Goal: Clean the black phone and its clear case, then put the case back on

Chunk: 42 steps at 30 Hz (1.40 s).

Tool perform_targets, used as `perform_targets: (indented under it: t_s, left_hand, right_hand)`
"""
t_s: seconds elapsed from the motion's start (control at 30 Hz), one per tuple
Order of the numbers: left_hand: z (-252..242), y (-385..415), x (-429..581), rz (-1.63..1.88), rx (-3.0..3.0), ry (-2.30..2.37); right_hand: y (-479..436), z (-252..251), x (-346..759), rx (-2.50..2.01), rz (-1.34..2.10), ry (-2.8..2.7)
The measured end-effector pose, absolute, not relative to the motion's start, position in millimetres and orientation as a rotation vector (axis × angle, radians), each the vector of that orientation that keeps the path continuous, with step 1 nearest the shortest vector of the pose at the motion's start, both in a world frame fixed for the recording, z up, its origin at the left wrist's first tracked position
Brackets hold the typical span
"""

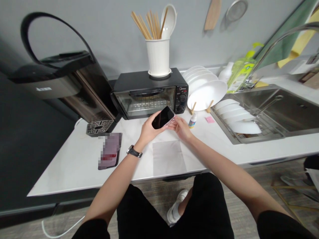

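A smartphone with a dark screen is held above the counter, in front of the toaster oven. My left hand is wrapped round its left side and lower edge; a black-strapped watch is on that wrist. At the phone's right end, the fingers of my right hand are closed on its edge. Below lies a thin greyish square cloth or sheet. Just right of my right hand stand a small white bottle with a coloured label and, farther on, a small pink packet.
Behind are a black toaster oven and a white chopstick holder. To the left stand a tall drink dispenser and a flat item, partly pixelated. White plates and a sink with bowls are at right.
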<state>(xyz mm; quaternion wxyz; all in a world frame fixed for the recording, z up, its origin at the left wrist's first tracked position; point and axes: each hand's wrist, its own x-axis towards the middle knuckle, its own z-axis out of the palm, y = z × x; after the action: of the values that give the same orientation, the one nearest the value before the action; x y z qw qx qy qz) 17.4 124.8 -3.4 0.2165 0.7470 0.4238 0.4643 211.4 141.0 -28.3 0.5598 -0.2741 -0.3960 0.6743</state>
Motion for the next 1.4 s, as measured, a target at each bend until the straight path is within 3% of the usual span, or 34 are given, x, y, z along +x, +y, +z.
perform_targets:
  t_s: [0.4, 0.77, 1.1, 1.3, 1.4]
  left_hand:
    - [0.5, 122.1, 23.6, 1.296, 2.137, 1.17]
    - [7.4, 110.1, 23.8, 0.999, 2.457, 1.347]
    - [7.1, 110.9, 24.6, 1.156, 2.605, 1.236]
    - [8.5, 121.2, 2.7, 1.627, 2.17, 1.311]
    - [8.9, 131.6, -6.4, 1.627, 2.056, 1.331]
  right_hand:
    - [139.5, -30.5, 216.3, -0.684, 1.414, -1.154]
    - [130.4, -17.2, 221.3, -0.655, 1.098, -1.35]
    - [129.3, -17.5, 215.9, -0.742, 1.129, -1.284]
    - [134.1, -25.0, 216.7, -0.775, 1.293, -1.139]
    - [129.7, -20.7, 221.2, -0.682, 1.316, -1.176]
